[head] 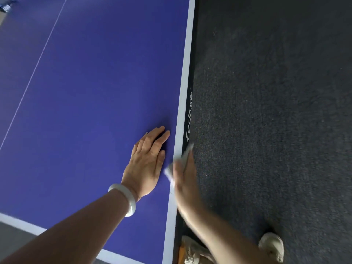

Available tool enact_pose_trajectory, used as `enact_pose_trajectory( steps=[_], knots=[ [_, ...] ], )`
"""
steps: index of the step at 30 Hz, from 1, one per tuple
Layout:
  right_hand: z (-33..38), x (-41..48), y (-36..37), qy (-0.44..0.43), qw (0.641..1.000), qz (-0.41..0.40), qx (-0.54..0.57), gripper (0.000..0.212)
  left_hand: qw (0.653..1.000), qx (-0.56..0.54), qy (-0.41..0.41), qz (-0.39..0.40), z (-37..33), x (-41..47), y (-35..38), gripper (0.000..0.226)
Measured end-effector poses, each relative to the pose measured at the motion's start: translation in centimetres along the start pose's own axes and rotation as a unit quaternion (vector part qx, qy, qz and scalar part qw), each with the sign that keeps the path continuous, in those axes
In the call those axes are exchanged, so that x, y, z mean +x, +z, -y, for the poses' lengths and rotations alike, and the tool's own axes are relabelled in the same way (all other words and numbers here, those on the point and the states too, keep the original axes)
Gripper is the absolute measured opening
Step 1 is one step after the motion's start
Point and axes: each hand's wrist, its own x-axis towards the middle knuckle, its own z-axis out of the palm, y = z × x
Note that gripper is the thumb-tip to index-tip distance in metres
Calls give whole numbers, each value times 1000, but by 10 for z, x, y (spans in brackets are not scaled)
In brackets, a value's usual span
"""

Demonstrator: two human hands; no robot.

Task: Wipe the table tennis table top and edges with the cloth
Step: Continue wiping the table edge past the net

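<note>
The blue table tennis table top [95,92] fills the left of the view, with a white border line and a black side edge [188,111] running down its right side. My left hand [147,161] lies flat on the blue surface close to the white line, fingers straight, a pale bangle on the wrist. My right hand [185,178] is blurred and grips a white cloth [182,159] against the table's right edge, thumb on top and fingers over the side.
Dark grey carpet [276,111] covers the floor to the right of the table. My shoes [272,246] stand on it near the bottom edge. A thin white centre line [38,60] crosses the table top at the left.
</note>
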Motion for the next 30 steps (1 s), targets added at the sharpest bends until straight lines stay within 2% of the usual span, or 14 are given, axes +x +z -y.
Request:
enact_pose_trajectory(
  steps=[4, 8, 10, 12, 16, 19, 25, 30],
  knots=[
    [42, 106, -2, 0, 999, 4, 52, 63, 1000, 5, 3, 6, 0, 1, -2, 51],
    [13, 56, 6, -48, 998, -26, 43, 66, 1000, 5, -1, 6, 1, 0, -1, 50],
    [-9, 5, 5, -29, 996, -4, 84, 69, 1000, 5, 6, 0, 2, 1, -1, 49],
    [-19, -27, 3, -8, 998, 9, 67, 77, 1000, 6, 9, -3, 0, 1, -1, 49],
    [8, 30, 2, -6, 1000, 4, -5, 75, 1000, 15, 4, 1, -2, 4, -3, 49],
    [41, 108, -2, -6, 1000, 6, 8, 51, 1000, 27, 3, 7, -2, 3, -3, 50],
    [45, 138, -3, 29, 998, 1, -51, 62, 999, 39, 14, 0, -3, 3, -4, 49],
    [43, 139, -3, 24, 1000, -4, -19, 61, 998, 45, 35, -23, -1, 3, -1, 49]
  ],
)
